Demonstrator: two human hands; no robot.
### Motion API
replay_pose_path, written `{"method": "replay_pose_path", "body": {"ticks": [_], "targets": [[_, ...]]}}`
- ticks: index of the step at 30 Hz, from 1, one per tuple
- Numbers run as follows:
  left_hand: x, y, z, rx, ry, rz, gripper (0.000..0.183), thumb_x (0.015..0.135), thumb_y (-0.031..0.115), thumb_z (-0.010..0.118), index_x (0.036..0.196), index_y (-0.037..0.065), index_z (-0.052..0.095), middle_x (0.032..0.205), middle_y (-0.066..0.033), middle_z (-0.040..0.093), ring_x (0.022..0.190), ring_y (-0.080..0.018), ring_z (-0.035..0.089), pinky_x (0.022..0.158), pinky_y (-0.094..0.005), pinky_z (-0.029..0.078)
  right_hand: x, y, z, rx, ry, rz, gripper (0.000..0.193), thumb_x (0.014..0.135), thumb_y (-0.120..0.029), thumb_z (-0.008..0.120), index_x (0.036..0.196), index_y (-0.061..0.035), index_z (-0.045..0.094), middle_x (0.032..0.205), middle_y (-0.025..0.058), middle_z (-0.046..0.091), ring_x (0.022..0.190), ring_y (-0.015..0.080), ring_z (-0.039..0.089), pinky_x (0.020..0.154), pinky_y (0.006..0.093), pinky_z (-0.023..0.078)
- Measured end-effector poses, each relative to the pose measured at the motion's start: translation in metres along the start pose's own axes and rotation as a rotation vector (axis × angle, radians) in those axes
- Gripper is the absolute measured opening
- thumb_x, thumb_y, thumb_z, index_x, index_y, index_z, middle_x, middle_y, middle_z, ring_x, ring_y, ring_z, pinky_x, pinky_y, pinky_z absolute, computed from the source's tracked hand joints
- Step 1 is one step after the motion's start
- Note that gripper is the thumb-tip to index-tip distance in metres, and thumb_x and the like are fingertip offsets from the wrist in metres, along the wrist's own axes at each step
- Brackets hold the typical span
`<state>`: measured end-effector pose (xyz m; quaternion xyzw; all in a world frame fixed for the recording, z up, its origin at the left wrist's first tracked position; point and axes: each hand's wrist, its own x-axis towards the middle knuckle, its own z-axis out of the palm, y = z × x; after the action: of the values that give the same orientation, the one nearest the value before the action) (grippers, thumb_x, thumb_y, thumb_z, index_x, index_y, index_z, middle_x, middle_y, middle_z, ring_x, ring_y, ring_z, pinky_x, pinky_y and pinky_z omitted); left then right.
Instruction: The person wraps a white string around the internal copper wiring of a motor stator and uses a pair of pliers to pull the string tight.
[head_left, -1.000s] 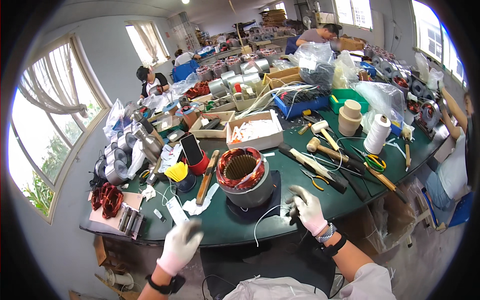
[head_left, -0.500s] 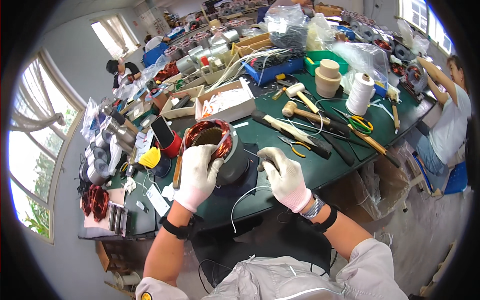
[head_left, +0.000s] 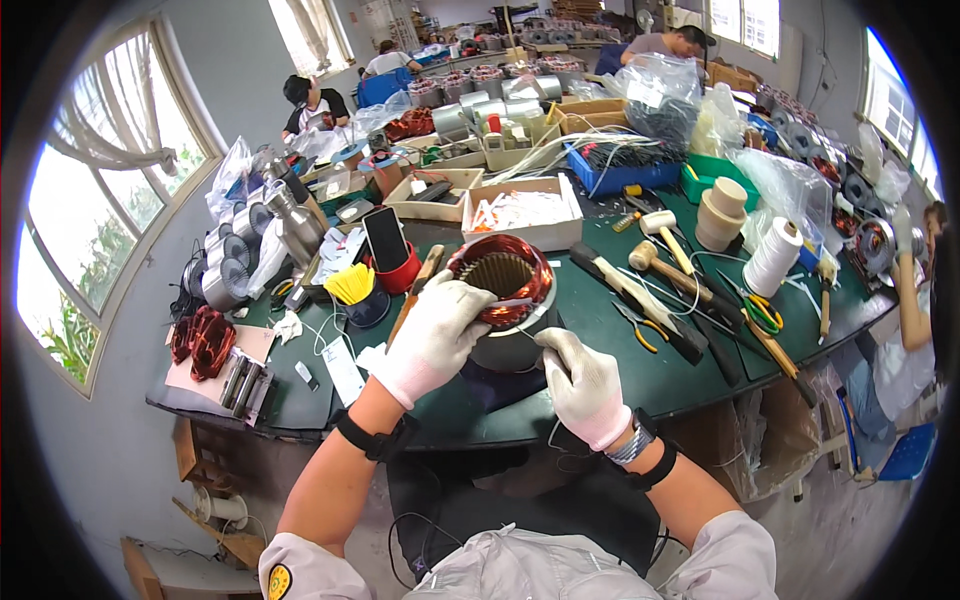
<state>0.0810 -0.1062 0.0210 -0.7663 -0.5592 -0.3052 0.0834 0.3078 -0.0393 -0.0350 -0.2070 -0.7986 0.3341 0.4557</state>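
Note:
A motor stator (head_left: 512, 348) stands upright on the bench in front of me, a grey cylinder with a ring of copper windings (head_left: 535, 270) at its top. My left hand (head_left: 437, 335), in a white glove, grips the near left side of the winding ring with curled fingers. A pale strip lies across the windings by its fingertips. Just right of the stator, my gloved right hand (head_left: 582, 385) pinches a thin white cord (head_left: 553, 434). Its loose end hangs below that hand, and a short stretch seems to run toward the windings.
Hammers (head_left: 690, 283), pliers (head_left: 638, 326) and green-handled scissors (head_left: 762, 312) lie to the right, near a white thread spool (head_left: 773, 258). Behind the stator is a box of white pieces (head_left: 540, 212). A phone (head_left: 385, 238) and yellow strips (head_left: 350, 284) stand left. Other people work farther off.
My view has tilted up and shifted left. The right hand has come closer to the stator, and the cord's hanging loop has shrunk. My left hand stays at the windings.

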Motion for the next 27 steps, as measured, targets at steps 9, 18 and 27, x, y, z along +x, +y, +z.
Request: {"method": "replay_pose_path", "body": {"ticks": [9,18,27], "targets": [[0.003,0.002,-0.019,-0.020,-0.039,0.028,0.036,0.086,0.012,0.075,0.121,0.003,0.066,0.110,-0.0174,0.071,0.110,-0.0383,0.066,0.104,-0.0461,0.049,0.022,-0.007,0.012,-0.386,-0.287,-0.149,0.034,0.098,-0.014,0.065,0.130,-0.0034,0.059,0.084,0.0148,0.071,0.074,0.0354,0.072,0.067,0.0463,0.057],[0.063,-0.024,-0.015,-0.061,-0.584,-0.100,0.033,0.102,0.025,0.050,0.115,0.005,0.073,0.111,-0.0200,0.074,0.104,-0.0390,0.070,0.095,-0.0481,0.054,0.034,-0.001,0.025,-0.148,-0.162,0.235,0.022,0.093,-0.020,0.076,0.100,-0.0032,0.064,0.081,0.0165,0.073,0.078,0.0359,0.074,0.072,0.0421,0.057],[0.057,-0.009,-0.036,0.118,-0.373,-0.351,0.034,0.100,0.022,0.054,0.124,0.004,0.068,0.108,-0.0228,0.074,0.106,-0.0397,0.070,0.097,-0.0474,0.053,0.026,-0.027,0.016,-0.416,-0.058,-0.124,0.018,0.087,-0.016,0.079,0.097,-0.0066,0.067,0.086,0.0126,0.074,0.081,0.0326,0.073,0.075,0.0428,0.057]]}}
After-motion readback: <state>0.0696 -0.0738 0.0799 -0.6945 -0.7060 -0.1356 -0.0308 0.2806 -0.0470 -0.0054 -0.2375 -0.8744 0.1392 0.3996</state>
